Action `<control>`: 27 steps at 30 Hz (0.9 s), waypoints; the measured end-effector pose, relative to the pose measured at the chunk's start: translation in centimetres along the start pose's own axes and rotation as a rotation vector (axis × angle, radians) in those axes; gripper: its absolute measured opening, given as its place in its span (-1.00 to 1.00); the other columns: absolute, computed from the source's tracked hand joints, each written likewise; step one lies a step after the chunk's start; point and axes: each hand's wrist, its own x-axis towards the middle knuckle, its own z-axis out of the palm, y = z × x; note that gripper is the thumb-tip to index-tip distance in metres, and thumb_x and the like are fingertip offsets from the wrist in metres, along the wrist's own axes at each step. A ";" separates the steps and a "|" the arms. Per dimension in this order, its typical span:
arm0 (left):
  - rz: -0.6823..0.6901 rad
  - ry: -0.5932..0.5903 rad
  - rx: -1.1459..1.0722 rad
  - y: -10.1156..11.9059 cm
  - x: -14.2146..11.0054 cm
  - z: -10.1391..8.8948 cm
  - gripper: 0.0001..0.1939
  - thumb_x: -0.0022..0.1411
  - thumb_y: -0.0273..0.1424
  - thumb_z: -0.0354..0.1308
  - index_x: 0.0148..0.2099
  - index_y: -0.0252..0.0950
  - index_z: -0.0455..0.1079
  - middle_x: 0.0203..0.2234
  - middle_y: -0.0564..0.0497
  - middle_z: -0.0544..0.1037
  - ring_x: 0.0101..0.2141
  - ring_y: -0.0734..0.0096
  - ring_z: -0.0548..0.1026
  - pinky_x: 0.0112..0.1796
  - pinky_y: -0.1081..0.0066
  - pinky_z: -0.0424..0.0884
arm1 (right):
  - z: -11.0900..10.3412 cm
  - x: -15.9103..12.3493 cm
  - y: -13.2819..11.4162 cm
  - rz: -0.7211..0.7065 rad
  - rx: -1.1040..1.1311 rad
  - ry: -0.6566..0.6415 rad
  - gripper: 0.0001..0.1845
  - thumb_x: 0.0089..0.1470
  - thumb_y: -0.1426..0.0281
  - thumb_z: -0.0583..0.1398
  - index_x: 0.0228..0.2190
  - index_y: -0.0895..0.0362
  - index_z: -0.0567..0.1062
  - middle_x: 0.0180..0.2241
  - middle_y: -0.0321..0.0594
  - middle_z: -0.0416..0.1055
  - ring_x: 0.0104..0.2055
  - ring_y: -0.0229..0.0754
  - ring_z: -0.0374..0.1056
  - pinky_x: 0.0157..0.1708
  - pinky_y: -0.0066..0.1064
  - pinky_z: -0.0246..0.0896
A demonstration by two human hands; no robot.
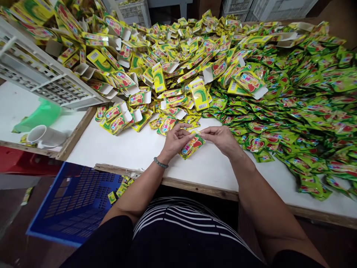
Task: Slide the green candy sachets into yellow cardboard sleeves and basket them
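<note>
Close to the table's front edge, a small green-yellow printed box (192, 148) is held between my two hands. My left hand (176, 138) grips it from the left with thumb and fingers, a beaded bracelet on that wrist. At the box's upper right corner, my right hand (220, 138) pinches with thumb and forefinger, touching the open end; anything small between those fingertips is hidden. Just behind my left hand lies another printed box (166, 125). Several open-ended boxes (119, 121) are piled to the left, and a large heap of shiny green packets (306, 111) spreads to the right.
A white plastic crate (52, 70) full of boxes tilts at the left. Beside it are a white mug (46, 136) and a green plastic piece (41, 115). A blue basket (69, 201) with several boxes sits below the wooden table edge (200, 188). Grey crates (134, 13) stand behind.
</note>
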 end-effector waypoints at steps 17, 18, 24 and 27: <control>-0.029 0.084 -0.161 0.2 -0.1 -0.4 -0.44 -0.14 -0.13 0.49 -0.17 -0.33 0.43 -0.63 0.15 0.42 -0.61 0.59 0.33 -0.53 0.52 0.21 | 1.5 -1.7 -1.6 -0.377 -0.353 -0.028 -0.74 0.14 0.13 0.23 -0.29 -0.04 0.68 -0.22 -0.17 0.63 -0.12 -0.03 0.46 -0.01 -0.08 0.33; -0.022 0.082 -0.158 0.2 0.0 -0.4 -0.44 -0.14 -0.13 0.48 -0.16 -0.32 0.41 -0.62 0.16 0.42 -0.61 0.60 0.34 -0.52 0.52 0.22 | 1.9 -1.6 -1.5 -0.379 -0.368 0.028 -0.72 0.16 0.13 0.21 -0.25 -0.03 0.67 -0.18 -0.15 0.62 -0.09 -0.03 0.46 0.00 -0.08 0.34; 0.005 0.086 -0.075 0.3 -0.4 -0.3 -0.37 -0.11 -0.13 0.47 -0.07 -0.26 0.29 -0.63 0.21 0.41 -0.66 0.65 0.24 -0.57 0.56 0.12 | 3.6 -1.3 -0.1 -0.471 -0.435 0.081 -0.65 0.17 0.19 0.19 -0.06 -0.02 0.61 -0.12 -0.15 0.61 -0.06 -0.01 0.45 0.04 -0.05 0.34; 0.014 0.101 -0.041 0.7 -1.5 -0.8 -0.37 -0.08 -0.12 0.44 -0.04 -0.26 0.29 -0.62 0.20 0.42 -0.65 0.63 0.24 -0.56 0.55 0.13 | 4.7 -1.6 0.2 -0.525 -0.433 0.071 -0.68 0.18 0.23 0.19 -0.08 -0.01 0.62 -0.15 -0.13 0.62 -0.10 0.00 0.46 0.01 -0.04 0.36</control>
